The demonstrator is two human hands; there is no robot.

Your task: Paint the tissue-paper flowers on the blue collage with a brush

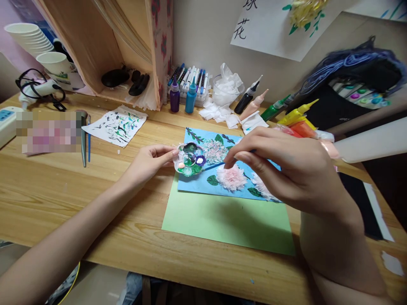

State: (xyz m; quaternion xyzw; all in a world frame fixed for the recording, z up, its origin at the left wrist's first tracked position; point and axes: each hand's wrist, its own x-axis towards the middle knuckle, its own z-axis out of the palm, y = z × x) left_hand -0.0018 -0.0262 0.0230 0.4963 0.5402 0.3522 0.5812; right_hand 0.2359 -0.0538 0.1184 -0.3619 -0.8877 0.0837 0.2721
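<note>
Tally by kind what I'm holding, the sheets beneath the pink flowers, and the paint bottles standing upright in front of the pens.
Palette, in the left hand: 1
Paintbrush, in the right hand: 1
Sheets, blue sheet over green sheet: 2
Upright bottles, purple bottle and blue bottle: 2
Total: 6

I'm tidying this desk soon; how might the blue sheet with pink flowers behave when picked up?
The blue sheet looks thin, so it may bend. Its ruffled pink flowers look fragile and could crush. It overlaps the green sheet, so a push might drag both.
</note>
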